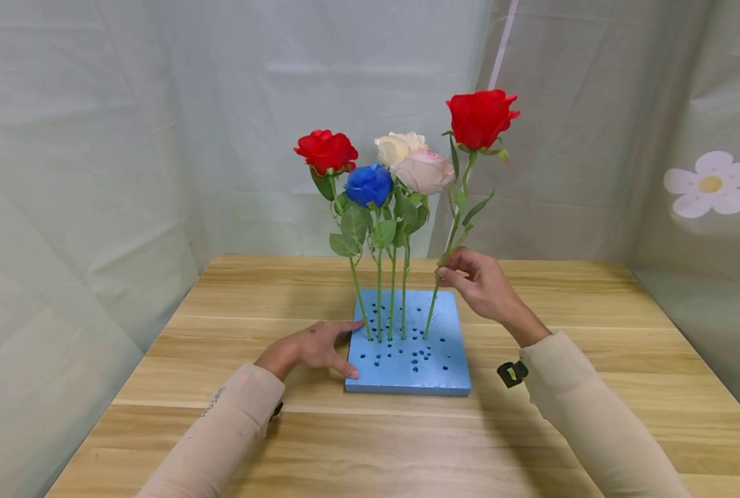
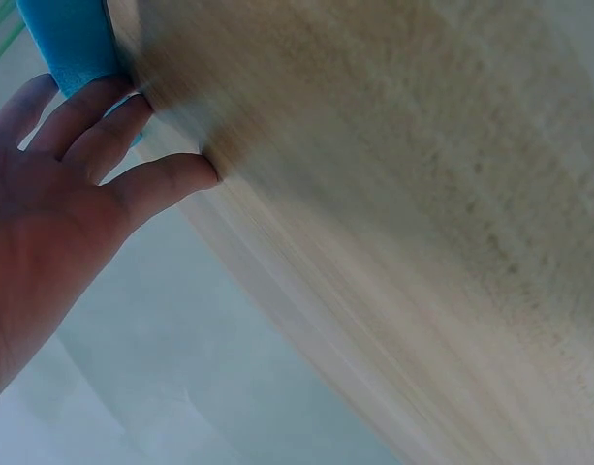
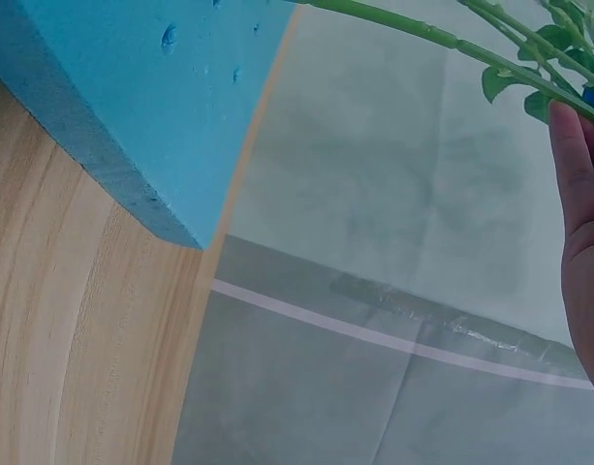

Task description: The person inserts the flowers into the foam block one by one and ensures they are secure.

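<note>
A blue foam block [image 1: 416, 363] full of holes lies on the wooden table [image 1: 407, 443]. Standing in it are a red rose [image 1: 325, 152], a blue rose [image 1: 368, 184], a cream rose [image 1: 398, 146] and a pink rose [image 1: 426, 173]. My right hand [image 1: 476, 280] pinches the green stem [image 1: 445, 266] of a taller red rose [image 1: 481, 117]; its lower end sits in a hole of the block. My left hand [image 1: 314, 346] rests flat on the table, fingers straight against the block's left edge [image 2: 74, 44]. The right wrist view shows the block [image 3: 132, 107] and the stem [image 3: 413, 34].
Pale green cloth [image 1: 127, 138] hangs behind and to both sides of the table. A flower print [image 1: 712, 183] marks the cloth on the right. Bare wood [image 1: 594, 297] surrounds the block.
</note>
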Demonstrator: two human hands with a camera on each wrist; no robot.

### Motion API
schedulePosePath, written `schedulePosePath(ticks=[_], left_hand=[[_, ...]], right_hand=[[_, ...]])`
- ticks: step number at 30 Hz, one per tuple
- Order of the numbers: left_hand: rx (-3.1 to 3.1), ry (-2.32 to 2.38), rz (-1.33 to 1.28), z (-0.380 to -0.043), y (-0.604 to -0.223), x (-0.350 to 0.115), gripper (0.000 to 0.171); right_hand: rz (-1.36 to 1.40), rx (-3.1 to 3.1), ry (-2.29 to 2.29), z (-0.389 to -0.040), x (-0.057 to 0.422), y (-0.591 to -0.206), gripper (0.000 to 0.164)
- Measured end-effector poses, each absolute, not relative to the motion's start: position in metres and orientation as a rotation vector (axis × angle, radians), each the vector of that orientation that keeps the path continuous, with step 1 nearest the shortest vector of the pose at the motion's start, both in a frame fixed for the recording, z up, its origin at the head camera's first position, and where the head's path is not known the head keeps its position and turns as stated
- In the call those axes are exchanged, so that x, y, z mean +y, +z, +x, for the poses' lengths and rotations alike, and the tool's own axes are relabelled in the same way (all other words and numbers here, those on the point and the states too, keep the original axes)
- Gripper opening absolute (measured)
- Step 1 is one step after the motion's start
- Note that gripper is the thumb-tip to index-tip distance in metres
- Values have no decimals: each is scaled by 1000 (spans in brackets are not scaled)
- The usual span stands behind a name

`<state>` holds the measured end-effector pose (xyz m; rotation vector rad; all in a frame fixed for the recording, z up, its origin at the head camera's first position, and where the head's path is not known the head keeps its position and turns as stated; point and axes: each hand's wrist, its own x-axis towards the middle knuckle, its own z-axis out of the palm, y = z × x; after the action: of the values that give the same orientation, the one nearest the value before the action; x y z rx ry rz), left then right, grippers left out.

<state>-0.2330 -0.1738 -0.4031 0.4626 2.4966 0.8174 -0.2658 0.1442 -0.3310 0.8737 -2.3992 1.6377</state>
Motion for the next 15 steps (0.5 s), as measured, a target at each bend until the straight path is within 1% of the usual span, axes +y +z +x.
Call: schedulePosePath(ticks=[15], left_hand=[[2507,798,482,-234,-404,-174,103]], right_hand=[[865,-2437,1613,-268,145,-341,7]])
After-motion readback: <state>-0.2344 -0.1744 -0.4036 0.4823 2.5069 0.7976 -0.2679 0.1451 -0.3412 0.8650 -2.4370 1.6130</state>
